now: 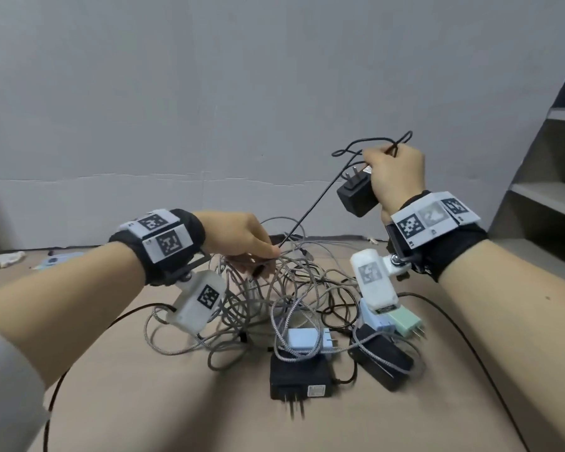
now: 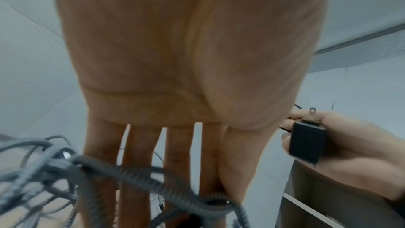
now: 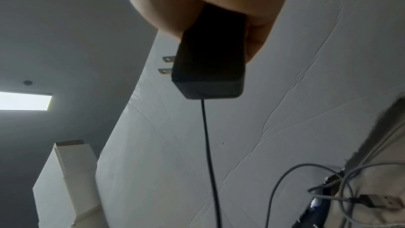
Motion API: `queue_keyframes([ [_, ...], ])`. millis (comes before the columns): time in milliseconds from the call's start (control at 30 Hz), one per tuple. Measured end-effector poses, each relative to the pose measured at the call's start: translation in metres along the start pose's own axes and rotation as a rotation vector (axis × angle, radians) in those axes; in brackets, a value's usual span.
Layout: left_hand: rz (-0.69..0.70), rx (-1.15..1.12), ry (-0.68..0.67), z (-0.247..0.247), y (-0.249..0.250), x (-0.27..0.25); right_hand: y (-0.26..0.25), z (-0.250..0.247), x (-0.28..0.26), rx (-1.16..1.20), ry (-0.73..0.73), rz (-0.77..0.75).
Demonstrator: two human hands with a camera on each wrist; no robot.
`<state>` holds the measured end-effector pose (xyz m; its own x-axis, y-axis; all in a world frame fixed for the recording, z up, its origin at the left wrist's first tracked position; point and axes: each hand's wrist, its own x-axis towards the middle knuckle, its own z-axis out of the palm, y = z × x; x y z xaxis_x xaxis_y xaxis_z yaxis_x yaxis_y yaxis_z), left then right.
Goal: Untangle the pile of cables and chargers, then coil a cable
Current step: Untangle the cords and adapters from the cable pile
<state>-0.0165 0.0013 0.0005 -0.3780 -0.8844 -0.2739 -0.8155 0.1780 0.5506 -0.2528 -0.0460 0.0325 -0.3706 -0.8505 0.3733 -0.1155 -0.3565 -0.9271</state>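
Observation:
A tangle of grey braided cables point(image 1: 274, 288) lies on the brown table point(image 1: 137, 402), with several chargers at its near side: a white one point(image 1: 304, 339), two black adapters point(image 1: 299, 373) point(image 1: 382, 360) and a green plug point(image 1: 405, 321). My right hand point(image 1: 382, 161) is raised above the pile, gripping a black charger point(image 1: 356, 195) point(image 3: 210, 58) together with loose loops of its thin black cable point(image 1: 372, 143). That cable runs taut down to my left hand point(image 1: 271, 252), which pinches it at the top of the tangle. In the left wrist view the thumb meets the index finger point(image 2: 210, 171) behind grey cables point(image 2: 131, 171).
A grey shelf unit point(image 1: 542, 197) stands at the right and a grey wall point(image 1: 209, 109) closes the back. A white cloth point(image 1: 0, 259) lies at the far left. Thin black leads point(image 1: 470, 347) from the wrist cameras trail across the table. A USB plug point(image 3: 381, 202) hangs among grey cables.

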Motion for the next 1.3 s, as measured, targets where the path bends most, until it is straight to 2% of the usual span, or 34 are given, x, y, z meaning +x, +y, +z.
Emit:
queue_keyframes([
  [100,-0.038,0.070,0.022,0.000,0.012,0.009,-0.007,0.004,-0.002,0.029,-0.001,-0.002],
  [167,-0.020,0.129,0.123,-0.001,0.022,0.017,-0.009,0.006,-0.004,0.055,-0.013,-0.003],
  [233,-0.006,0.058,0.250,-0.005,0.027,0.026,-0.010,0.004,-0.003,0.064,-0.044,-0.001],
  [400,0.057,-0.663,0.505,-0.022,0.040,0.031,-0.001,-0.007,-0.004,0.042,-0.266,0.103],
  [467,0.143,-0.958,0.488,-0.024,0.051,0.024,0.003,-0.010,-0.008,0.044,-0.341,0.171],
  [500,0.186,-1.043,0.432,-0.022,0.056,0.021,0.006,-0.011,-0.009,0.063,-0.353,0.198],
  [567,0.221,-1.006,0.270,-0.011,0.064,0.020,0.010,-0.010,-0.010,0.126,-0.328,0.254],
  [667,0.200,-0.740,0.067,0.013,0.075,0.022,0.013,-0.009,-0.013,0.163,-0.289,0.304],
  [767,0.215,-0.788,0.020,0.025,0.087,0.025,0.020,-0.012,-0.018,0.148,-0.272,0.314],
  [867,0.225,-0.864,0.041,0.025,0.092,0.027,0.023,-0.015,-0.025,0.143,-0.281,0.316],
  [967,0.190,-0.800,0.081,0.028,0.097,0.029,0.022,-0.016,-0.027,0.103,-0.320,0.321],
  [1067,0.116,-0.672,0.196,0.030,0.102,0.033,0.018,-0.015,-0.031,0.084,-0.370,0.321],
  [1133,0.061,-0.691,0.271,0.027,0.103,0.036,0.015,-0.017,-0.033,0.087,-0.413,0.317],
  [1200,0.034,-0.755,0.331,0.021,0.102,0.037,0.012,-0.022,-0.031,0.005,-0.433,0.294],
  [1300,0.015,-0.791,0.470,0.007,0.094,0.035,0.017,-0.031,-0.016,-0.228,-0.378,0.188],
])
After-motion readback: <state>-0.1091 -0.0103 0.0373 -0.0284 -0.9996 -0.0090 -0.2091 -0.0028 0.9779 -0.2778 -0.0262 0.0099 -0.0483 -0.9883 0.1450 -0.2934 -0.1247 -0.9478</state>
